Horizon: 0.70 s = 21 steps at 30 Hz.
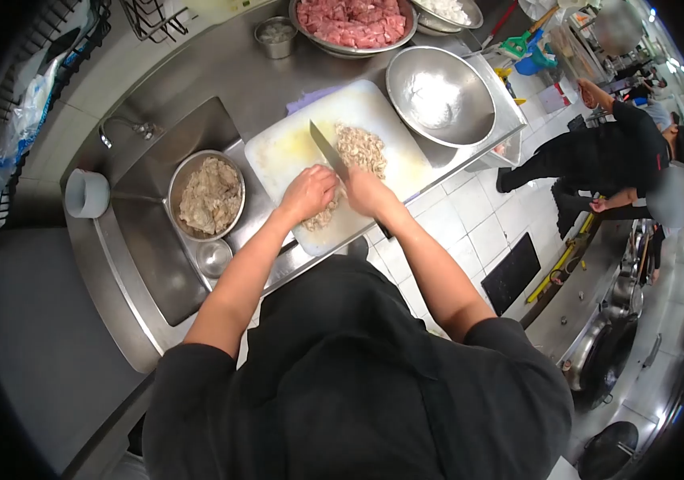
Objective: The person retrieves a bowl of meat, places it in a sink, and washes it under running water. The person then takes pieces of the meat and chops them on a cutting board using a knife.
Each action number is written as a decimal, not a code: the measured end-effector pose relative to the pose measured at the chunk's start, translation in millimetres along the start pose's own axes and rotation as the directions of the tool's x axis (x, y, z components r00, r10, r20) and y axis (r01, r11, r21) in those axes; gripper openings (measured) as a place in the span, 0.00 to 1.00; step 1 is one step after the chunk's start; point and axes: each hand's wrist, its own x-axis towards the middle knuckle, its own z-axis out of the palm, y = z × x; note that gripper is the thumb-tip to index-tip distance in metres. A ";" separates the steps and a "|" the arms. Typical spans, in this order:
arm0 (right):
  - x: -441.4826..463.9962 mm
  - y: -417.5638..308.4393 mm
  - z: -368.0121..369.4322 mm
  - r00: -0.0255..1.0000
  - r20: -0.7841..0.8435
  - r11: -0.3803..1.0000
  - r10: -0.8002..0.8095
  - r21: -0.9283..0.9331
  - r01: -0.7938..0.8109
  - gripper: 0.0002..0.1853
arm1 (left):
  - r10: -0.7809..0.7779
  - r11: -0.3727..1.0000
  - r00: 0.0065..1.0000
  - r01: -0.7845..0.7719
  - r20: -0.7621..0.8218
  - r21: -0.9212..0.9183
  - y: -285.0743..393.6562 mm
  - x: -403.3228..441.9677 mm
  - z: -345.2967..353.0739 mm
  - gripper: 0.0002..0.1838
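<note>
My right hand (pixel 368 192) is closed round the handle of a large knife (pixel 327 147), whose blade points up and left over a white cutting board (pixel 278 152). Beside the blade, my left hand (pixel 310 193) rests on the board with its fingers curled at some pale food; what the fingertips hold is hidden. A pile of chopped pale food (pixel 361 150) lies to the right of the blade, and a smaller portion (pixel 320 220) is below my left hand. An empty steel bowl (pixel 440 96) stands at the board's upper right.
A bowl of pale food (pixel 207 198) sits in the sink (pixel 146 232) on the left, near a small metal bowl (pixel 214 258). Behind the board are a bowl of red meat (pixel 352 22) and a metal cup (pixel 276 38). People in dark clothes (pixel 598 152) stand at the right.
</note>
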 end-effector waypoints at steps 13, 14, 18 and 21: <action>-39.0 -9.6 9.7 0.999 -0.032 0.999 -0.012 0.051 0.014 0.12 | 0.013 0.995 0.995 -0.022 -0.098 -0.093 -2.8 -10.0 7.1 0.09; -54.0 -14.0 5.6 0.995 0.019 0.995 0.096 0.036 -0.097 0.11 | -0.015 0.996 0.996 0.007 -0.084 -0.090 0.3 -9.6 5.6 0.09; -12.1 3.5 35.2 0.986 -0.165 0.981 0.016 0.193 0.017 0.14 | -0.049 0.993 0.991 0.034 -0.123 -0.116 1.7 -10.7 8.2 0.07; 15.2 -4.1 5.7 0.990 -0.117 0.986 -0.079 0.135 0.094 0.13 | -0.074 0.987 0.993 0.060 -0.087 -0.151 3.5 -12.4 2.4 0.07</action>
